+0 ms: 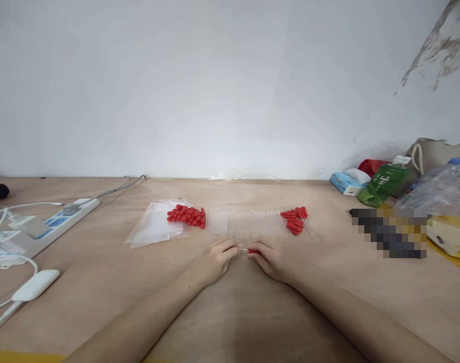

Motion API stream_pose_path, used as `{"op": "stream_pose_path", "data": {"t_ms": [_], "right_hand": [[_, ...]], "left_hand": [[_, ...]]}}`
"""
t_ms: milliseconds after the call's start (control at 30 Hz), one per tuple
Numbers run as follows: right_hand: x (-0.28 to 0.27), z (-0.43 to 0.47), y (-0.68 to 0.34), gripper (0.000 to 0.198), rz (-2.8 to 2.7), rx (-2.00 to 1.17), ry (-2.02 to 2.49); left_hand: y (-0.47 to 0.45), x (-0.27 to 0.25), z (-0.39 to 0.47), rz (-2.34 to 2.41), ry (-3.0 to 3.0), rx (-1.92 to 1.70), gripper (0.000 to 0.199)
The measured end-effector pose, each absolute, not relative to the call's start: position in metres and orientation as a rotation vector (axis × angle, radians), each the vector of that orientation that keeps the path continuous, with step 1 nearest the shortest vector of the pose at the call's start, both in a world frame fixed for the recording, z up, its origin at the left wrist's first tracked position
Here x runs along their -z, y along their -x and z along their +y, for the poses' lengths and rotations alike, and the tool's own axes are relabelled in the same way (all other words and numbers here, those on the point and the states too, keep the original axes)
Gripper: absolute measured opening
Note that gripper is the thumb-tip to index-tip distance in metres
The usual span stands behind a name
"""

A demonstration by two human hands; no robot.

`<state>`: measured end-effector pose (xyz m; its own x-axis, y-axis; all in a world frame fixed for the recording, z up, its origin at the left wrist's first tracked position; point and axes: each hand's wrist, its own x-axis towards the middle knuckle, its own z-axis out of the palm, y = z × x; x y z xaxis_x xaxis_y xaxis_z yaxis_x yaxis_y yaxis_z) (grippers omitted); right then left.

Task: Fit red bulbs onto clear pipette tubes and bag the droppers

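Red bulb [254, 251] on the right, clear tube [244, 250] on the left, end to end between the hands, near mid-table [131, 282]; can't tell if joined. Right hand [271, 258]: fingers clamped on the bulb. Left hand [218, 258]: fingertips pinched on the tube. Just beyond: row of clear tubes [245, 224], red bulb pile [188, 216] left of it, red-bulbed tubes [295, 222] right. Farther left, clear bags [149, 229], then power strip [58, 222]; far right, tilted green bottle [385, 182].
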<state>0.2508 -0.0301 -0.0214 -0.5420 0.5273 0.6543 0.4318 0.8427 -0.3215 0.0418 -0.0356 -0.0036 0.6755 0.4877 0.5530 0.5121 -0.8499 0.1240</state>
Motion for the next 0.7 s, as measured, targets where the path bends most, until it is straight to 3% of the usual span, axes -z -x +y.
{"op": "stream_pose_path", "data": {"t_ms": [467,700], "right_hand": [[0.016,-0.032,-0.248,0.017,-2.258,-0.176,0.730],[0.001,-0.029,-0.250,0.018,-1.958,-0.630,0.869]], "left_hand": [[-0.050,0.008,-0.036,-0.925,2.807,0.874,0.023],[-0.050,0.007,-0.037,-1.008,2.881,1.006,0.023]]}}
